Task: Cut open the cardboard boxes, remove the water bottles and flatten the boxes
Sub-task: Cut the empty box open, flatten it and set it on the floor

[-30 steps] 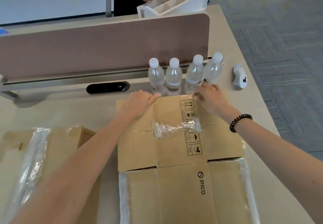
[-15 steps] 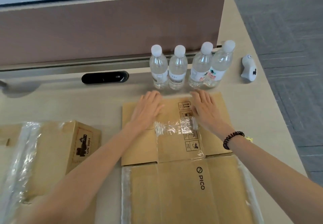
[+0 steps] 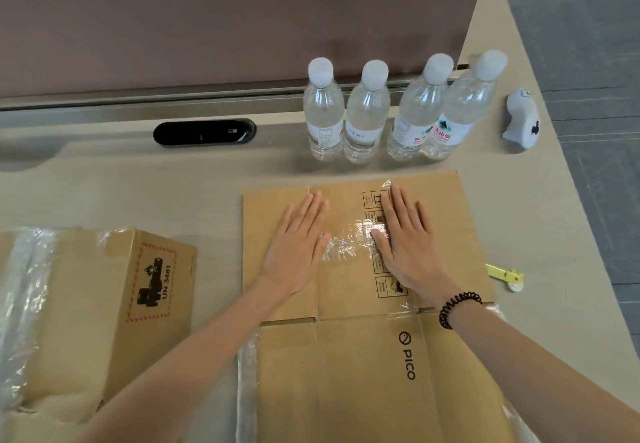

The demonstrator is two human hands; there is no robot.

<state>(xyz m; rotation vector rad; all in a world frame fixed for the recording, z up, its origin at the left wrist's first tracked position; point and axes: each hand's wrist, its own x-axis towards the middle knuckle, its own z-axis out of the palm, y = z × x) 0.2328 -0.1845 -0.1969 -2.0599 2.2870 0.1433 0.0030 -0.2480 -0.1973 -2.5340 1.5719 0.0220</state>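
A flattened brown cardboard box marked PICO lies on the desk in front of me, with crumpled clear tape across its middle. My left hand and my right hand rest palm down on its far flaps, fingers spread, holding nothing. Several clear water bottles with white caps stand upright in a row just beyond the box. A second cardboard box, marked UN 3481 and wrapped in loose plastic, stands at the left.
A brown divider panel runs along the back of the desk. A black oval device lies near it. A white cutter-like tool sits at the right edge, a yellow cutter beside the flat box.
Both hands slid back from the box's far edge toward its middle and flattened out on the flaps. The view tilted down and closer, hiding the person behind the divider.
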